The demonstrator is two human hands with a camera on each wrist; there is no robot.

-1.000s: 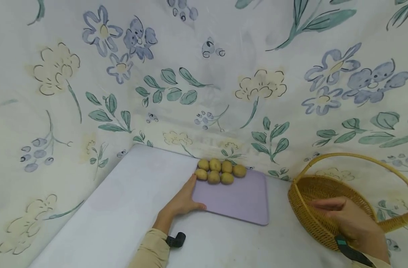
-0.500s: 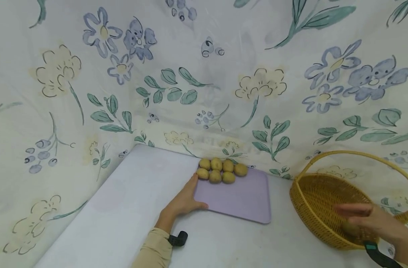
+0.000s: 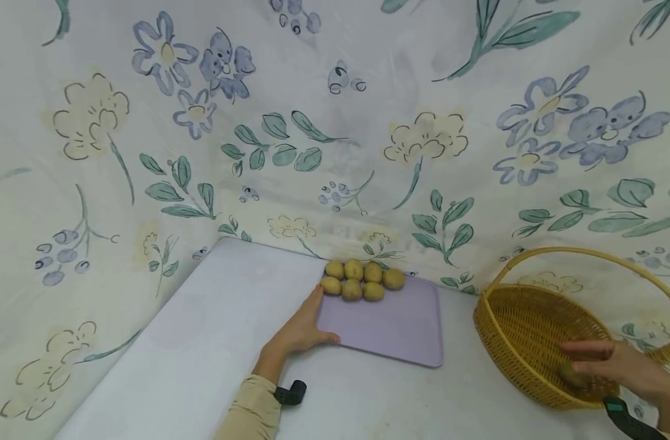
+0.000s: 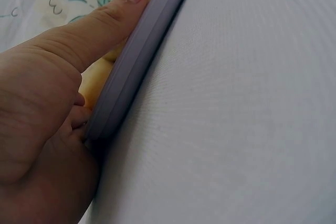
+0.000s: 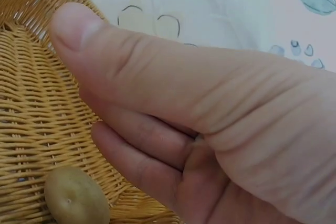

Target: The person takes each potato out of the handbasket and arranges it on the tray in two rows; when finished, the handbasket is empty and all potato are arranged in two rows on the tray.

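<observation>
A lilac tray [image 3: 384, 327] lies on the white table with several potatoes [image 3: 352, 290] in two rows at its back left. My left hand [image 3: 297, 330] holds the tray's front left corner, thumb along the front rim and fingers at the left side. In the left wrist view the thumb [image 4: 110, 24] lies over the rim. My right hand [image 3: 623, 366] is over the right part of a wicker basket [image 3: 524, 324], fingers loosely bent with nothing seen between them. A single potato [image 5: 76, 195] sits in the basket, below and apart from the hand in the right wrist view.
The basket's tall arched handle [image 3: 576, 250] rises over its opening. A flower-patterned cloth [image 3: 345, 153] hangs behind the table. White tabletop [image 3: 455, 342] lies between tray and basket.
My right hand has moved rightward within the basket, and a potato now shows beneath it on the wicker. My left hand stays at the tray's corner.
</observation>
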